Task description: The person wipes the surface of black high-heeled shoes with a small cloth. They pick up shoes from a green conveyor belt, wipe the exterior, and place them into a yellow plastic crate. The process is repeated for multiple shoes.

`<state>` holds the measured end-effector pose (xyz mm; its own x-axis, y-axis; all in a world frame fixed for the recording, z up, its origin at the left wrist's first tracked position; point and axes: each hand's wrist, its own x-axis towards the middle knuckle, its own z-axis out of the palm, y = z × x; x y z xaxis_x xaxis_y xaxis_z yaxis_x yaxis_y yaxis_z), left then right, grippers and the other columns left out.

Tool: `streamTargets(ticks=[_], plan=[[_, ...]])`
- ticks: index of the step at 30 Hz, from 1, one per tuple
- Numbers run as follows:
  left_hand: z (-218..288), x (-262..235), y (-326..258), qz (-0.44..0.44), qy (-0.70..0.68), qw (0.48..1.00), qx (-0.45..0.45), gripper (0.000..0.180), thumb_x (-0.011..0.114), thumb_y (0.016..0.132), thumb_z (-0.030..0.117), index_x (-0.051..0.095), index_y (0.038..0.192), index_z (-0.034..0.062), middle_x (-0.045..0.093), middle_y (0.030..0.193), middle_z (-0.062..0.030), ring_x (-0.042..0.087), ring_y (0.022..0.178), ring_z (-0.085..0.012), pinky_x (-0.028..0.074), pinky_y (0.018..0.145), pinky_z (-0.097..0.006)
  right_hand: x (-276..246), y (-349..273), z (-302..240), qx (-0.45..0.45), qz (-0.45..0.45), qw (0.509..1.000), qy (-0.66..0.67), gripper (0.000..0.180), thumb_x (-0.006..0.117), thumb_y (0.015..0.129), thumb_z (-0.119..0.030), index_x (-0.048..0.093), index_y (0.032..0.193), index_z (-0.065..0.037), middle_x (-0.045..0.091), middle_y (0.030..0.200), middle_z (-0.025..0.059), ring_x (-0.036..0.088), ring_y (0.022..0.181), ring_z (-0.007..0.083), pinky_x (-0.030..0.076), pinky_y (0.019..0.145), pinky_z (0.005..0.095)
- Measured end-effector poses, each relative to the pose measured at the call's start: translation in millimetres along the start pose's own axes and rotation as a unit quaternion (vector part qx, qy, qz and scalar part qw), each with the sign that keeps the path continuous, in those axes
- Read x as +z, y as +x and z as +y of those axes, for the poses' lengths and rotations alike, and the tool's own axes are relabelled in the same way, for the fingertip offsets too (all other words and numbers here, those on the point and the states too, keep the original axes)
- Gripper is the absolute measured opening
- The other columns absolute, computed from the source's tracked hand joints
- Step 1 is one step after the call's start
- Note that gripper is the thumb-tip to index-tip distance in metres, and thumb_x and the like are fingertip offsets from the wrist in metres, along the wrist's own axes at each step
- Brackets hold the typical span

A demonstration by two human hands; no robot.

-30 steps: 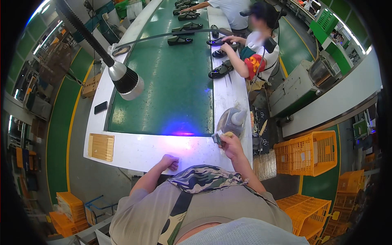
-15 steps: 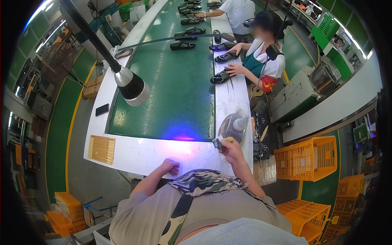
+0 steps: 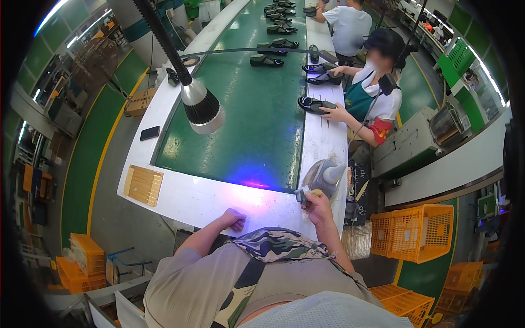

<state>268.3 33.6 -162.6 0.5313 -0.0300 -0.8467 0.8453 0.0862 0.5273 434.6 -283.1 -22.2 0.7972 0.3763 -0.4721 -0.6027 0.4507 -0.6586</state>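
Observation:
My left hand [image 3: 234, 219] is curled into a loose fist at the near edge of the white worktable [image 3: 191, 198], with nothing showing in it. Above the table's right corner, my right hand [image 3: 320, 209] pinches a small dark grey-green block-like piece [image 3: 300, 197]. Something pale yellow shows by its fingertips; the exact kind of either is too small to tell. Just beyond that hand stands a translucent plastic bottle with a white nozzle [image 3: 333, 174], at a clear rounded container [image 3: 313, 177]. A blue-pink light spot falls on the table between my hands.
A black lamp [image 3: 205, 112] hangs over the green conveyor belt [image 3: 229, 131], which carries several dark shoes [image 3: 267, 60]. At right, a co-worker [image 3: 377, 82] handles shoes [image 3: 316, 105]. A phone [image 3: 150, 133] and wooden board [image 3: 143, 186] lie left; orange crates [image 3: 413, 232] stand right.
The whole view has shifted, so the scene sits farther right. My hands keep nearly the same pose and grip. The co-worker's hands have moved a little on the shoes.

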Motion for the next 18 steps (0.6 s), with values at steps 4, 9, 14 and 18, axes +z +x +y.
streamTargets(ticks=[4, 9, 14, 18], plan=[[3.4, 0.5, -5.1, 0.005, 0.011, 1.000, 0.002, 0.028, 0.066, 0.088, 0.025, 0.065, 0.082, -0.0024, 0.066, 0.068, -0.0143, 0.065, 0.052, -0.0241, 0.055, 0.048, -0.035, -2.8, 2.1, 1.0, -0.001, -0.008, 1.000, 0.001, 0.008, 0.065, 0.085, -0.003, 0.058, 0.084, -0.007, 0.065, 0.078, 0.0096, 0.062, 0.065, 0.0205, 0.049, 0.056, 0.0339], [2.5, 0.6, -5.5, 0.009, 0.014, 1.000, 0.005, 0.029, 0.066, 0.088, 0.026, 0.065, 0.082, -0.0018, 0.068, 0.069, -0.0152, 0.066, 0.051, -0.0238, 0.056, 0.048, -0.035, -5.4, 5.2, 2.6, -0.004, -0.018, 1.000, -0.003, 0.008, 0.065, 0.085, -0.004, 0.058, 0.082, -0.006, 0.065, 0.076, 0.0105, 0.061, 0.064, 0.0217, 0.049, 0.055, 0.0346], [2.4, 1.2, -5.4, 0.010, 0.010, 1.000, 0.007, 0.029, 0.066, 0.088, 0.026, 0.065, 0.081, -0.0016, 0.067, 0.069, -0.0150, 0.066, 0.051, -0.0237, 0.056, 0.047, -0.035, 1.0, 2.2, -0.6, -0.003, -0.013, 1.000, -0.009, 0.008, 0.064, 0.086, -0.004, 0.059, 0.080, -0.006, 0.065, 0.076, 0.0111, 0.061, 0.063, 0.0216, 0.049, 0.055, 0.0339], [3.0, 1.4, -5.5, 0.007, 0.010, 1.000, 0.005, 0.029, 0.066, 0.088, 0.027, 0.065, 0.082, -0.0015, 0.068, 0.069, -0.0147, 0.066, 0.051, -0.0236, 0.056, 0.047, -0.035, -3.7, 4.2, 2.0, -0.004, -0.021, 1.000, -0.010, 0.008, 0.064, 0.086, -0.004, 0.059, 0.080, -0.006, 0.065, 0.076, 0.0109, 0.061, 0.062, 0.0209, 0.048, 0.056, 0.0333]])
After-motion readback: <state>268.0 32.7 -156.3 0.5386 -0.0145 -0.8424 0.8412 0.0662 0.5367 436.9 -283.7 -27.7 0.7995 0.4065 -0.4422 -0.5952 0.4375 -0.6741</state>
